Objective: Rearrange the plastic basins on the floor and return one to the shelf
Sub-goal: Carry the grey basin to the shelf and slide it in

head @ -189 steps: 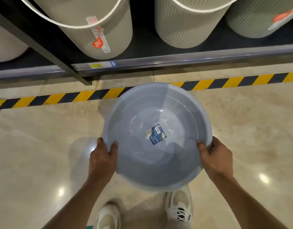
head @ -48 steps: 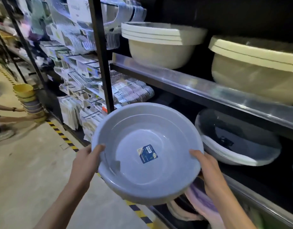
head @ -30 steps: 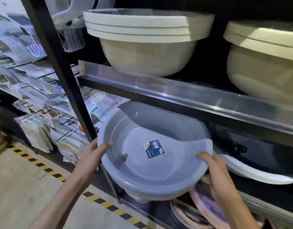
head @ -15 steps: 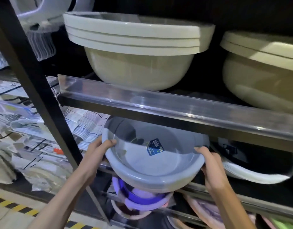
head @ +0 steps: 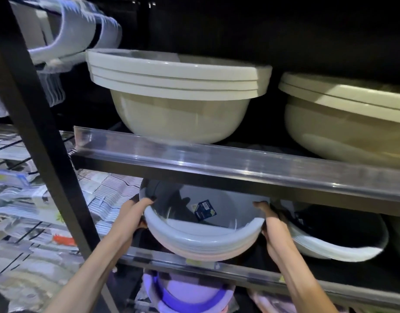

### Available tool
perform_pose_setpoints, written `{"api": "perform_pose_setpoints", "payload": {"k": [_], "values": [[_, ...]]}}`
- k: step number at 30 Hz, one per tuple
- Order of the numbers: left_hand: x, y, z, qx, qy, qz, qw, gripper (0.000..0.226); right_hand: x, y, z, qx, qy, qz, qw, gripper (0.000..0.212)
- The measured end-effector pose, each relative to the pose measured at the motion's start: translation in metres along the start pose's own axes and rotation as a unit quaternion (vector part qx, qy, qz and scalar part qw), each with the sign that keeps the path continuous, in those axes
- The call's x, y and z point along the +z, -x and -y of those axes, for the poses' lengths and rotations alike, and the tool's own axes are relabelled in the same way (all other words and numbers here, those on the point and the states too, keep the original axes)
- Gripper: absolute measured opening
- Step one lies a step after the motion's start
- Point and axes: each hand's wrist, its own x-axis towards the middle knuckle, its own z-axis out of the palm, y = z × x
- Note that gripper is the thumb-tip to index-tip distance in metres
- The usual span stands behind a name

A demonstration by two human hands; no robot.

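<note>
Left hand [head: 136, 213] and right hand [head: 271, 224] clasp opposite rims of a grey basin [head: 201, 224], tilted and halfway under the middle shelf [head: 217, 168]. It appears nested on others; releasing comes next. Cream basins [head: 178, 91] sit above.

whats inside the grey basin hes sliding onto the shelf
Inside the grey basin only a blue label sticker shows on the bottom. The shelf above shadows and covers the far part of the inside, so that part cannot be seen.
</note>
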Motion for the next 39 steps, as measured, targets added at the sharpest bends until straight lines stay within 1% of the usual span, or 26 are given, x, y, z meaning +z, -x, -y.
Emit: {"api": "perform_pose_setpoints", "payload": {"k": [3,5,7,9,11,12,13,15,18,19,21,24,31,34,36,39], "values": [[-0.005,-0.014,0.007,-0.022,-0.003,-0.005,1.000,0.071,0.004,-0.008,-0.007,-0.035,0.000,-0.009,0.999,0.044],[-0.006,-0.020,0.011,-0.026,-0.009,-0.008,1.000,0.073,0.004,-0.010,-0.015,-0.041,-0.008,-0.011,0.999,0.047],[-0.005,-0.024,0.016,-0.034,-0.017,-0.008,0.999,0.068,0.004,-0.009,-0.024,-0.025,-0.011,-0.002,1.000,0.058],[-0.004,-0.023,0.021,-0.039,-0.021,-0.009,0.999,0.056,0.004,-0.007,-0.031,-0.017,-0.008,0.018,1.000,0.071],[-0.004,-0.021,0.023,-0.039,-0.014,-0.004,0.999,0.046,0.004,-0.006,-0.035,-0.024,-0.008,0.031,0.999,0.078],[-0.005,-0.020,0.023,-0.039,-0.009,0.002,0.999,0.046,0.004,-0.006,-0.035,-0.026,-0.007,0.033,0.999,0.079],[-0.005,-0.019,0.022,-0.042,-0.007,0.006,0.999,0.048,0.003,-0.007,-0.035,-0.027,-0.006,0.034,0.999,0.076],[-0.004,-0.015,0.019,-0.045,0.000,0.014,0.999,0.048,0.002,-0.010,-0.034,-0.019,-0.006,0.043,0.999,0.065],[0.001,-0.005,0.018,-0.044,-0.002,0.015,0.999,0.040,-0.004,-0.009,-0.033,0.002,-0.006,0.068,0.998,0.048],[0.001,0.000,0.021,-0.041,-0.001,0.016,0.999,0.041,-0.007,-0.005,-0.035,0.007,0.001,0.082,0.997,0.045],[0.000,0.011,0.028,-0.029,0.000,0.035,0.999,0.048,-0.013,0.004,-0.042,0.023,0.024,0.097,0.995,0.048],[-0.001,0.024,0.036,-0.014,0.001,0.070,0.997,0.046,-0.014,0.021,-0.055,0.033,0.033,0.098,0.994,0.064],[0.003,0.030,0.036,0.019,-0.003,0.053,0.998,0.039,-0.005,0.027,-0.063,-0.007,0.053,0.073,0.996,0.036],[0.003,0.030,0.036,0.026,-0.008,0.049,0.998,0.035,-0.005,0.023,-0.065,-0.015,0.059,0.060,0.996,0.033],[0.004,0.028,0.037,0.034,-0.024,0.042,0.998,0.037,-0.005,0.020,-0.068,-0.021,0.064,0.051,0.996,0.037],[0.005,0.023,0.036,0.036,-0.045,0.022,0.998,0.046,-0.004,0.017,-0.074,-0.044,0.083,0.027,0.995,0.052]]}}
